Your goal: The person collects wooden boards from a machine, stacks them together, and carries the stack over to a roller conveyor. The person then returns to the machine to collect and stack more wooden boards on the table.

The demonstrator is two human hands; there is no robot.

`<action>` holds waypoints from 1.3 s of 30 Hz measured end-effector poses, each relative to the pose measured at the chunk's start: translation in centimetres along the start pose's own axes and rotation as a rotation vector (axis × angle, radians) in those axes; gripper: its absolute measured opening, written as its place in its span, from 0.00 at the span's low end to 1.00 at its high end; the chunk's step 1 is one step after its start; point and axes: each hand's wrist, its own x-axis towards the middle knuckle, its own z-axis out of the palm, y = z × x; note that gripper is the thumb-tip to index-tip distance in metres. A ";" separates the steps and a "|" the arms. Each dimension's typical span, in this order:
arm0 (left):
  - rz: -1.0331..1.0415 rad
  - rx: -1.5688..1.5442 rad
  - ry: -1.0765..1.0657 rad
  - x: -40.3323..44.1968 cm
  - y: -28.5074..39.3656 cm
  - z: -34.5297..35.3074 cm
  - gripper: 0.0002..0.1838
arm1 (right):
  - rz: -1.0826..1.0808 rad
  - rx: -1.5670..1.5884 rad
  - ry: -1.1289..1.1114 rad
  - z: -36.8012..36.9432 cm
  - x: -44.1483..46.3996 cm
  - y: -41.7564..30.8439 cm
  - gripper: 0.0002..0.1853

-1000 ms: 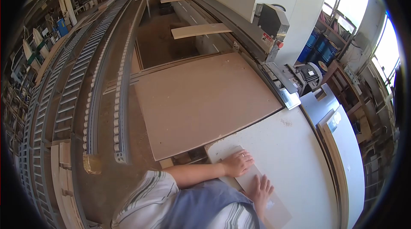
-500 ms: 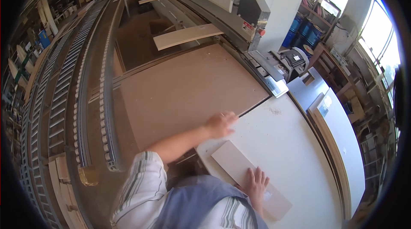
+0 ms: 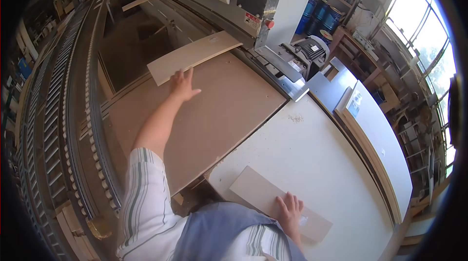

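My left hand (image 3: 183, 87) is stretched far forward over the brown panel surface (image 3: 224, 110), its fingers spread and thumb apart. Its fingertips reach the near edge of a long pale board (image 3: 195, 56) lying across the machine; whether they touch it, I cannot tell. Close to my body, my right hand (image 3: 291, 210) lies with fingers spread on a shorter rectangular board (image 3: 253, 190). That board rests flat on the white tabletop (image 3: 331, 163) and bears a small light label or mark beside the hand.
An edge machine with a black housing (image 3: 256, 5) and red button stands ahead, a motor (image 3: 312, 51) beside it. Stacked panels (image 3: 375, 139) lie along the right. Roller tracks (image 3: 92, 129) run on the left. Sawdust (image 3: 295, 118) dots the white top.
My left hand has moved forward and left, from the seam of the two surfaces to the long board. The view has shifted right; my right hand stays on the shorter board.
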 end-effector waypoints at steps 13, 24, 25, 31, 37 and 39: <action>0.069 0.120 -0.334 2.3 1.8 -1.4 0.65 | 0.088 0.032 0.176 -2.2 -1.0 1.3 0.49; -0.027 -0.208 -0.100 -2.5 8.1 3.7 0.55 | 0.034 0.023 0.227 -2.8 -0.3 1.7 0.50; -0.013 -0.209 -0.087 -3.7 9.0 3.2 0.54 | 0.026 0.025 0.240 -2.9 -0.2 1.7 0.50; 0.127 -0.237 -0.057 -12.2 13.0 0.0 0.48 | -0.037 0.068 0.317 -4.5 0.7 2.7 0.48; 0.446 -0.319 -0.062 -20.6 14.4 -0.2 0.48 | -0.106 0.116 0.332 -7.2 1.7 3.7 0.50; 0.567 -0.315 -0.058 -22.5 15.4 -0.3 0.47 | -0.100 0.108 0.313 -8.6 1.5 3.9 0.50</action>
